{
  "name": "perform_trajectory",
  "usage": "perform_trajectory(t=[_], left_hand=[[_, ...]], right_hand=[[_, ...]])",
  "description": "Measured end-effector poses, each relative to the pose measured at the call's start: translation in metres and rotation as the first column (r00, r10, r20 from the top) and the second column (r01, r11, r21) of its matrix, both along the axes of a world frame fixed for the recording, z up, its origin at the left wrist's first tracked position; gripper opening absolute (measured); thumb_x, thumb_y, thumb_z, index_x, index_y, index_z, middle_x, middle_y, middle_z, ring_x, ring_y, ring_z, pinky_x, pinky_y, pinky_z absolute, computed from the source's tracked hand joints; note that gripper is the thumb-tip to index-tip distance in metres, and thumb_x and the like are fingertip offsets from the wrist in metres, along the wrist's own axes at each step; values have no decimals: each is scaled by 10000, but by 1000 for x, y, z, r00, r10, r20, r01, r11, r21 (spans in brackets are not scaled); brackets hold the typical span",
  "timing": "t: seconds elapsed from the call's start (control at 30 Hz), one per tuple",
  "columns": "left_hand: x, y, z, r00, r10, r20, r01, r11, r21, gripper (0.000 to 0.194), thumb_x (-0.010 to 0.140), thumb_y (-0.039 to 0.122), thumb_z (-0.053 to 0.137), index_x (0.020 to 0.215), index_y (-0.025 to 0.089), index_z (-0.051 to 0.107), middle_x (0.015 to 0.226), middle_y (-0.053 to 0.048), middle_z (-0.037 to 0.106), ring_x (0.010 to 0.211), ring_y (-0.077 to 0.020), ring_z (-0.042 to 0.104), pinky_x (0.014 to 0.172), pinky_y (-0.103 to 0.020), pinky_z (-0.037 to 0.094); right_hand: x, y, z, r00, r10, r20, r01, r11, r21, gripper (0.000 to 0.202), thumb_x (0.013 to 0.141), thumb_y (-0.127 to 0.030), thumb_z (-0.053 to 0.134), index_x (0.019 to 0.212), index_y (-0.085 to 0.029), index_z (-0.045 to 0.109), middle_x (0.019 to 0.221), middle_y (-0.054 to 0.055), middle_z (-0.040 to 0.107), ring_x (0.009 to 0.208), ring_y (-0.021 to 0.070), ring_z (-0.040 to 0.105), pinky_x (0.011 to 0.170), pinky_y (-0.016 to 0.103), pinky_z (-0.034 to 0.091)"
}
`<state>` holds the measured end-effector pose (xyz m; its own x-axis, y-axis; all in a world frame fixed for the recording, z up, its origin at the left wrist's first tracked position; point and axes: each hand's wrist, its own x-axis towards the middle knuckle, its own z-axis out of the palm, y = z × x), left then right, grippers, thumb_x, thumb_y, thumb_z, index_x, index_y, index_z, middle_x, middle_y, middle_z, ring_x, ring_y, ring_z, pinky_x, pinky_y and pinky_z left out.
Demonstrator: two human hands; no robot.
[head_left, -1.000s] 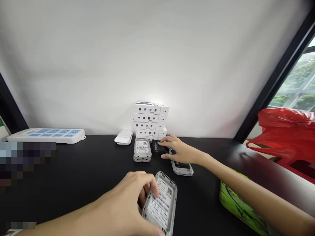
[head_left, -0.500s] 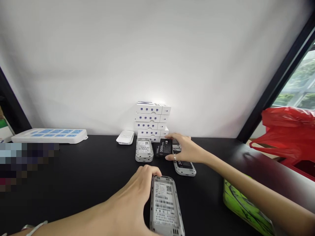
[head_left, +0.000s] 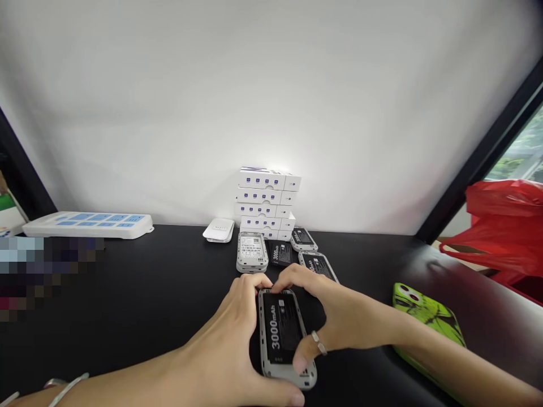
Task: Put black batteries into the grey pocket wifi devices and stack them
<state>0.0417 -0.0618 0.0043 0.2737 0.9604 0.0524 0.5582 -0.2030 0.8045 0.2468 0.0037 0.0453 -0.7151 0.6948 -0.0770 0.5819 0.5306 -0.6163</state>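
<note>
My left hand [head_left: 244, 333] grips a grey device casing [head_left: 291, 370] by its left side, fingers at the far end and thumb at the near end. Within the casing's recess lies a black battery [head_left: 283, 328] marked 3000mAh. My right hand [head_left: 320, 311], with a ring on one finger, is closed about the battery, fingertips at its far edge and thumb at its near right corner. Behind the hands, more grey casings [head_left: 251, 253] are stacked, label side up. Beside that stack lies another black battery [head_left: 280, 252]. Two casings with batteries inside [head_left: 302, 237] rest to its right.
White boxes [head_left: 261, 195] are stacked against the wall, with white covers [head_left: 219, 230] to their left. A white power strip [head_left: 89, 225] lies at the far left. At right are a phone in a green case [head_left: 426, 311] and a red plastic bag [head_left: 504, 226].
My right hand has brought a battery from beside the stack back to the casing in my left hand. The battery now covers the casing's label. The view has shifted slightly.
</note>
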Motion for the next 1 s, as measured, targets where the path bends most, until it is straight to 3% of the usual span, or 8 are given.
perform_trajectory(t=[0.23,0.33,0.4,0.5,0.57,0.67,0.77,1.0], left_hand=[[-2,2,-2,999,-29,38,27,999,40,989,464,498,914,1246,268,354,1229,-87,455,1099,-350,505,925,-550,469],[-3,1,-3,996,-76,53,71,993,90,755,681,626,753,1224,257,379,1223,-89,459,1110,-336,499,945,-560,451],[-3,0,-4,995,-78,67,71,992,103,570,846,632,567,1225,257,367,1222,-92,464,1116,-319,500,952,-561,444],[-4,-2,-5,998,-32,46,26,992,126,419,956,580,382,1222,259,344,1240,-99,454,1140,-305,495,967,-552,436],[-4,-2,-5,1000,-28,7,27,990,137,391,982,559,323,1229,255,331,1243,-106,452,1157,-305,490,975,-549,433],[-6,-2,-2,997,-73,-29,76,988,136,395,996,548,306,1242,240,328,1229,-113,464,1170,-308,486,982,-547,435],[-7,-2,2,996,-87,-27,90,985,148,378,1000,533,323,1227,232,357,1218,-109,470,1149,-297,499,969,-523,450],[-6,-4,0,996,-79,-32,83,983,165,350,995,529,337,1189,241,376,1189,-99,494,1096,-276,518,912,-469,476]], right_hand=[[-2,-13,2,968,190,165,-203,977,67,866,562,-532,829,1318,-222,540,1430,120,389,1338,384,328,1145,573,169],[-8,-16,0,973,134,190,-160,978,132,996,525,-527,831,1375,-164,459,1370,152,447,1299,390,366,1145,622,62],[-5,-10,5,972,167,167,-185,978,100,1046,464,-494,859,1374,-193,442,1307,116,505,1229,356,440,1146,596,122],[16,13,21,938,329,104,-309,935,-174,965,437,-454,883,1292,-248,487,1228,49,566,1124,287,532,1051,447,367],[36,34,31,929,371,-22,-359,880,-310,881,481,-493,865,1238,-220,507,1230,55,557,1126,275,534,1008,391,399],[61,70,37,981,186,-54,-192,973,-131,754,598,-482,818,1227,-231,488,1300,69,497,1196,283,471,1015,395,371],[68,106,30,999,7,41,-10,998,68,618,654,-461,786,1161,-236,514,1254,67,515,1169,283,480,997,397,387],[49,155,11,994,-56,92,46,993,108,655,586,-424,785,1173,-233,568,1273,67,561,1050,293,567,915,466,473]])
